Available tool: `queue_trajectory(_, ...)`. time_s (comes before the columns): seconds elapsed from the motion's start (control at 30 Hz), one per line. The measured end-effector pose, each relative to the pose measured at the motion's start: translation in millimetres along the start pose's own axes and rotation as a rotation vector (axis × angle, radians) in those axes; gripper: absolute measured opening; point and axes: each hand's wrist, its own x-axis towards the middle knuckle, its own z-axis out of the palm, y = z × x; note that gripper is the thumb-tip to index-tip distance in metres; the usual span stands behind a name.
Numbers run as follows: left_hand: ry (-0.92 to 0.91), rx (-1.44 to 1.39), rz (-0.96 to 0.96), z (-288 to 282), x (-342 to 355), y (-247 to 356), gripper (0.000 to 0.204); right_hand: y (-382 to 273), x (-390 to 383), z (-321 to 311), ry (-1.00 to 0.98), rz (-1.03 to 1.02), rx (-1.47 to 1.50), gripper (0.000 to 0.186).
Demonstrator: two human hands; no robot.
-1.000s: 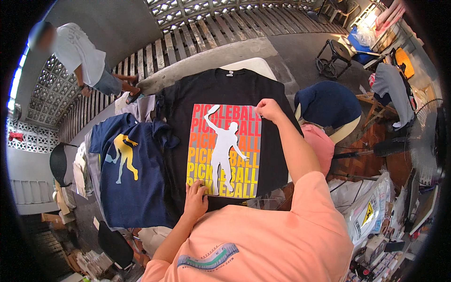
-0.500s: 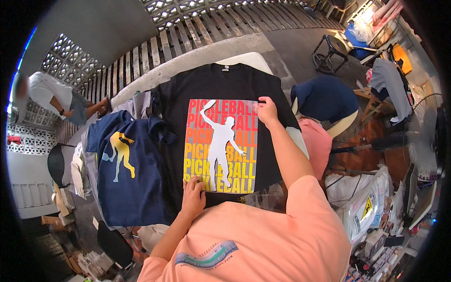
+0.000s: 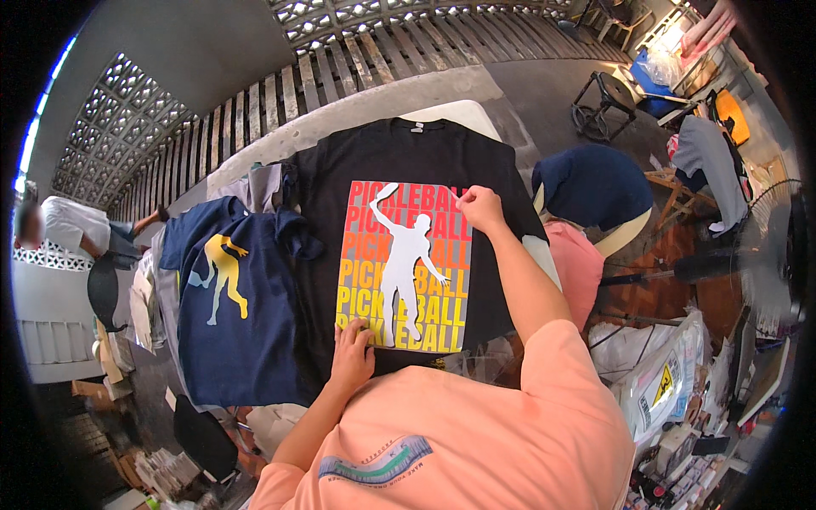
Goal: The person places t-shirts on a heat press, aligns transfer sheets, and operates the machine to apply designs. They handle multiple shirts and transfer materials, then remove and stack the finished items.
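Note:
A black T-shirt point(image 3: 319, 195) lies spread out in front of me, its neck at the far end. On its chest is a printed transfer sheet point(image 3: 399, 255) with a white player silhouette over rows of red, orange and yellow lettering on grey. My left hand point(image 3: 354, 350) rests on the sheet's near left corner, fingers laid out. At the far right corner, my right hand point(image 3: 482, 210) has thumb and fingertips pinched together on the sheet's edge. A navy T-shirt point(image 3: 246, 348) with a yellow and light blue figure lies to the left, beside the black one.
Under the black shirt a white board point(image 3: 463, 110) shows at the far end. A navy cloth-covered form point(image 3: 591, 183) and pink fabric point(image 3: 571, 255) stand at the right, near a fan point(image 3: 769, 255). A black stool point(image 3: 608, 98) is farther back. Another person point(image 3: 81, 225) is at the far left.
My right hand has closed its fingers at the sheet's far right corner, where the forefinger stretched out before. The left hand stays put. The other person has shifted leftward in view.

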Motion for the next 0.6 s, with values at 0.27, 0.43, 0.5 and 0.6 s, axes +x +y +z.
queue_trajectory(0.27, 0.036, -0.017, 0.010, 0, 2, 3, 0.037, -3, -28, 15, 0.030, -0.360, -0.332, 0.006)
queue_trajectory(0.43, 0.285, -0.003, -0.003, -31, -31, -4, 0.027, 2, -40, 21, -0.058, -0.352, -0.316, 0.006)
queue_trajectory(0.5, 0.453, -0.065, -0.170, -53, -98, -9, 0.021, -4, -50, 24, -0.185, -0.291, -0.326, 0.007)
queue_trajectory(0.6, 0.375, -0.013, -0.699, -42, -247, -60, 0.015, -23, -60, 12, -0.380, -0.177, -0.397, 0.010)
